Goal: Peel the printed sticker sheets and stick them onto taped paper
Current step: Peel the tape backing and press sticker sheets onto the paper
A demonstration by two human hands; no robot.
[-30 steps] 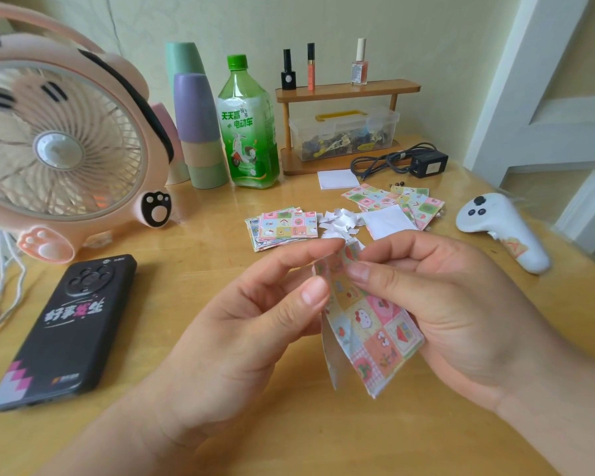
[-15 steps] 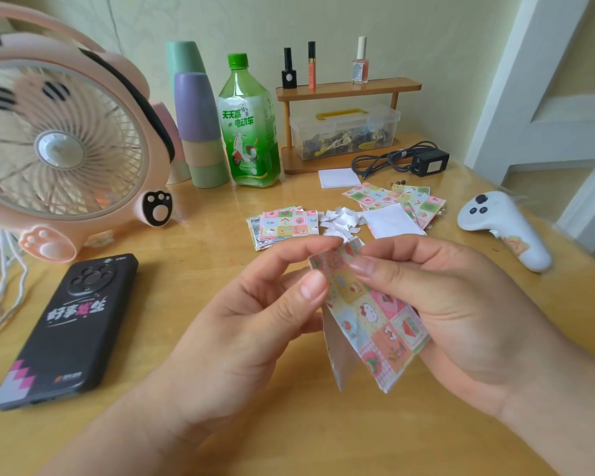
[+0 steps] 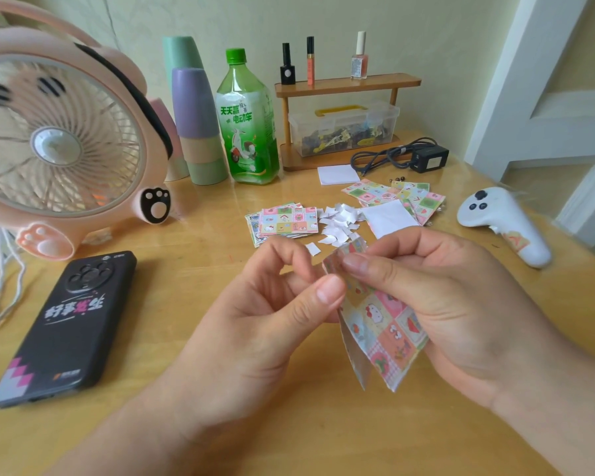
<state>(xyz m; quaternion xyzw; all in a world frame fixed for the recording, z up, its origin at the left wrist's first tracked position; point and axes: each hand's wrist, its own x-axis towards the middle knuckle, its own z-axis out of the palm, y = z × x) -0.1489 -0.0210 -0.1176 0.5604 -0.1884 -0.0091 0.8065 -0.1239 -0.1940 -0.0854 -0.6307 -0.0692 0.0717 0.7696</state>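
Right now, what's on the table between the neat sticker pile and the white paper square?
A heap of torn white paper scraps lies between the sticker stack and the white paper square, seen in the head view.

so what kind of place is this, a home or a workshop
Probably a home desk, used here for a small craft: a pink paw-print desk fan, nail polish bottles on a little wooden shelf, and a sticker sheet held over the tabletop.
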